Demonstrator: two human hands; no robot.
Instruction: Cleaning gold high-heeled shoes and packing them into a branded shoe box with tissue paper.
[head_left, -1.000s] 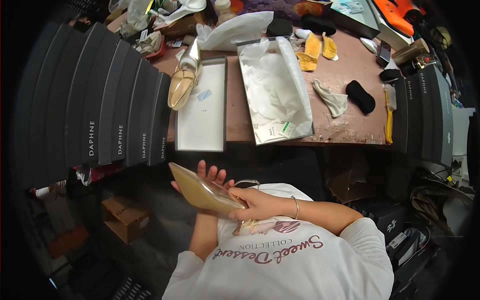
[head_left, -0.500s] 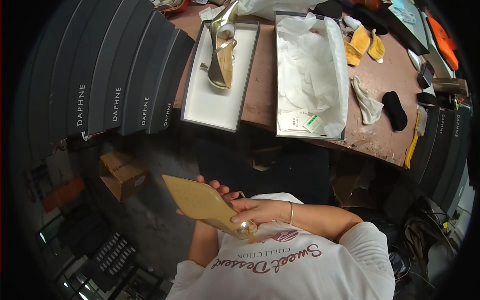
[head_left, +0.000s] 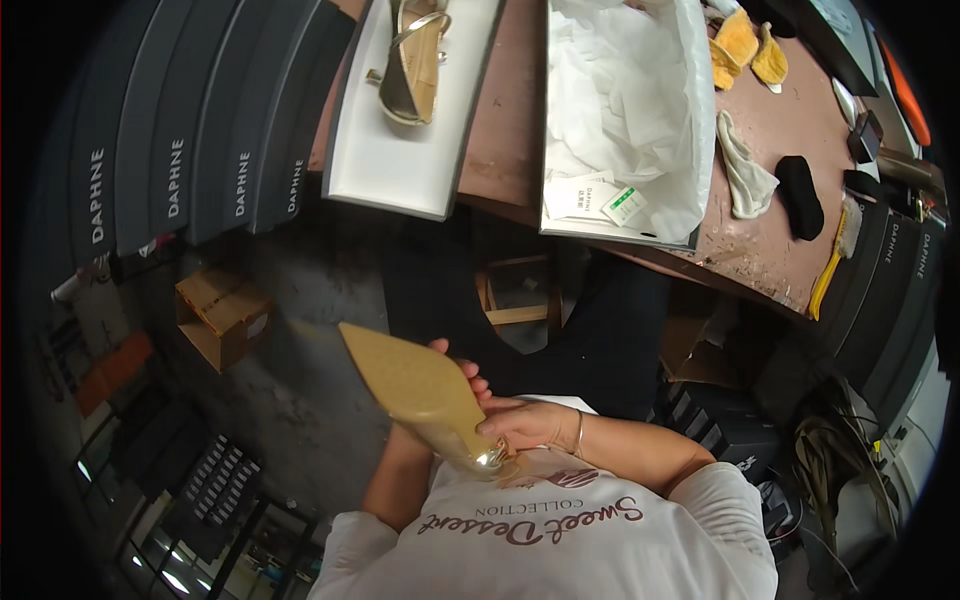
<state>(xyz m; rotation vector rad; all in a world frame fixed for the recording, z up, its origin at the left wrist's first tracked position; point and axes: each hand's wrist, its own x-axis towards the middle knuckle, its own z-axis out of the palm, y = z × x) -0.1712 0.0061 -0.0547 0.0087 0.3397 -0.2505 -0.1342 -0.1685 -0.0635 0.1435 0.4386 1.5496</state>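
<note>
A pointed high-heeled shoe (head_left: pixel 412 385) is held in front of my chest, its tan sole facing up and its toe aimed to the upper left. My right hand (head_left: pixel 535 423), with a bracelet at the wrist, is closed round the heel end, thumb on the sole. From beneath, my left hand (head_left: pixel 476 380) supports the shoe; only some fingertips show past its edge, and the palm is hidden. Its mate, a gold strappy heeled shoe (head_left: pixel 424 70), lies on its side in a shallow white box lid (head_left: pixel 385 175) on the table.
An open shoe box (head_left: pixel 543 190) with white tissue (head_left: pixel 620 100) and tags (head_left: pixel 585 197) stands at the table's front edge. Dark shoe boxes (head_left: pixel 150 150) are stacked at left. Yellow cloths (head_left: pixel 735 42), a black pad (head_left: pixel 798 197) and a yellow-handled brush (head_left: pixel 828 280) lie right. A cardboard box (head_left: pixel 222 315) sits on the floor.
My view has tipped downward, so the table and boxes sit higher in the picture. The shoe in my hands has turned slightly, its toe pointing more steeply upward. Both hands keep their hold.
</note>
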